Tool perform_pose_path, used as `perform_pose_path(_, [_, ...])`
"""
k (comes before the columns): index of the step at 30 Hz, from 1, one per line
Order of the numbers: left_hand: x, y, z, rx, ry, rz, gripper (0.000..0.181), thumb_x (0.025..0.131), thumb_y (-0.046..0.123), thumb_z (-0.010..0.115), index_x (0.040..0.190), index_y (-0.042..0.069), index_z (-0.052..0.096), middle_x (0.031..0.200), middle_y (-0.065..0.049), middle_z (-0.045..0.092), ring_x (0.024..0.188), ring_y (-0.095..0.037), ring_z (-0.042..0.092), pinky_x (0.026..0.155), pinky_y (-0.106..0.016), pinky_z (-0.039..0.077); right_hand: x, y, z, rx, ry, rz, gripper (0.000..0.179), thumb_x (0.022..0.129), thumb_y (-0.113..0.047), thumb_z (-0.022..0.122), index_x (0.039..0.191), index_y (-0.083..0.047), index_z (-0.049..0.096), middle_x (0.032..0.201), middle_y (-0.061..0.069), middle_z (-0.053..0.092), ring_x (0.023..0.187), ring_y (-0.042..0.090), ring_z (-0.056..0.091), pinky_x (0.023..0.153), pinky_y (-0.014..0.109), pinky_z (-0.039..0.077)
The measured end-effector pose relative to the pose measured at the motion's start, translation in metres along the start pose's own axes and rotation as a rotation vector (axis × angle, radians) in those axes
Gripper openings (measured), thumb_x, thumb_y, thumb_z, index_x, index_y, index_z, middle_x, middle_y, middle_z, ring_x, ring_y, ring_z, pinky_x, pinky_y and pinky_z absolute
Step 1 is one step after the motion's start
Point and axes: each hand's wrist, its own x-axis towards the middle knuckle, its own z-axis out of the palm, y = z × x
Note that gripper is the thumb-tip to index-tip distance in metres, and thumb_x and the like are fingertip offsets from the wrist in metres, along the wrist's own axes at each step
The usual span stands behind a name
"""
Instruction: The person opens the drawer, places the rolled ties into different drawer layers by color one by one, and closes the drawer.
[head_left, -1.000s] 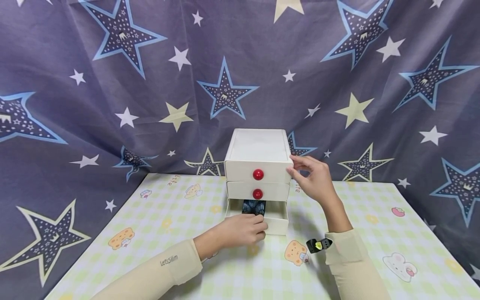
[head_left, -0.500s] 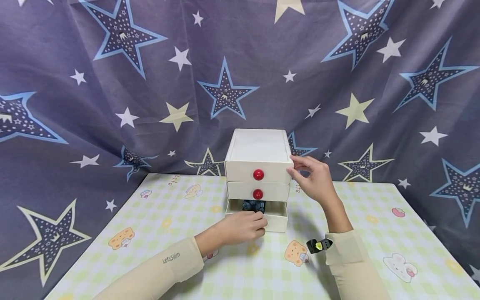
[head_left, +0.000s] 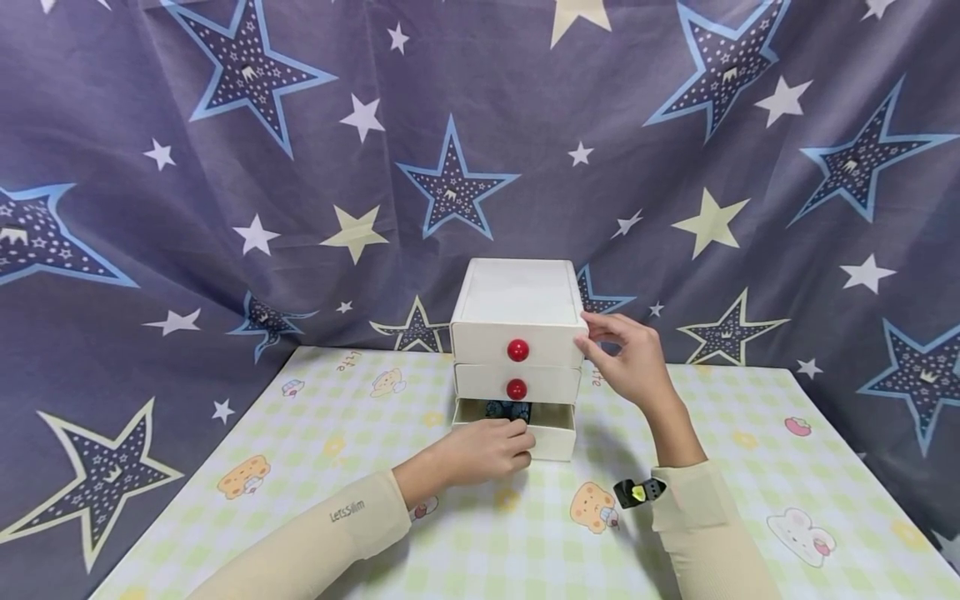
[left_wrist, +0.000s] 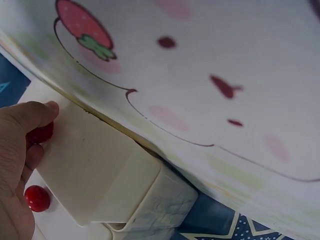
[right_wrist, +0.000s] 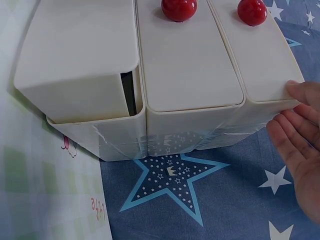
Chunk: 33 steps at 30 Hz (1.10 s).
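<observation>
A white drawer cabinet with red knobs stands at the back of the table. Its bottom drawer is partly pulled out, with a dark blue patterned item lying inside, half hidden by the drawer above. My left hand is at the bottom drawer's front. In the left wrist view, the thumb and fingers of that hand pinch the drawer's red knob. My right hand holds the cabinet's upper right front corner, thumb on the front edge and fingers against the side.
The upper drawer and middle drawer are closed, each with a red knob. A checked, cartoon-printed cloth covers the table. Behind the cabinet hangs a dark star-patterned curtain. A black strap with a yellow piece sits by the right cuff.
The bottom drawer has slid a little further into the cabinet, with my left hand moving forward on it. Less of the dark item shows. My right hand stays in place.
</observation>
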Motion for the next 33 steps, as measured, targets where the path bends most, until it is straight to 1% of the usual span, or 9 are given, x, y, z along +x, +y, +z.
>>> perform_pose_path(7, [0.001,-0.002,0.002,0.005,-0.011,-0.013,0.010,0.099,0.016,0.063,0.099,0.023,0.071,0.106,0.005,0.058,0.095,-0.015,0.049,0.080,-0.021,0.047,0.000,-0.001,-0.001,-0.011,-0.010,0.013,0.036,0.089,-0.007,0.081,0.123,0.000,0.073,0.097,0.011,0.073,0.089,0.025,0.071,0.082,0.040,0.060])
perform_pose_path(15, [0.002,-0.005,0.008,-0.012,-0.036,-0.031,0.012,0.098,0.014,0.064,0.101,0.023,0.071,0.106,0.005,0.058,0.097,-0.016,0.049,0.082,-0.020,0.047,0.001,0.001,0.000,0.002,-0.001,0.001,0.036,0.087,-0.006,0.082,0.122,0.000,0.073,0.095,0.011,0.073,0.088,0.026,0.071,0.081,0.042,0.061])
perform_pose_path(18, [0.003,-0.005,0.012,0.000,-0.032,-0.034,0.012,0.098,0.015,0.063,0.100,0.023,0.071,0.106,0.005,0.058,0.096,-0.015,0.049,0.081,-0.020,0.047,0.001,0.001,0.000,0.005,-0.001,0.002,0.036,0.087,-0.006,0.082,0.122,-0.001,0.074,0.095,0.011,0.073,0.088,0.026,0.071,0.081,0.042,0.061])
perform_pose_path(24, [0.004,-0.006,0.017,0.016,-0.002,-0.039,0.013,0.096,0.014,0.063,0.096,0.023,0.072,0.103,0.007,0.058,0.094,-0.015,0.050,0.077,-0.020,0.047,0.000,0.000,0.000,0.005,0.001,0.000,0.036,0.088,-0.006,0.081,0.122,0.000,0.073,0.095,0.011,0.073,0.088,0.026,0.071,0.081,0.043,0.061])
perform_pose_path(33, [0.006,-0.010,0.017,0.017,-0.006,-0.047,0.011,0.096,0.018,0.065,0.091,0.025,0.072,0.101,0.008,0.058,0.094,-0.014,0.051,0.076,-0.020,0.047,0.000,-0.001,-0.001,0.013,0.004,-0.005,0.035,0.087,-0.005,0.081,0.121,0.000,0.074,0.095,0.011,0.073,0.088,0.027,0.071,0.081,0.043,0.061])
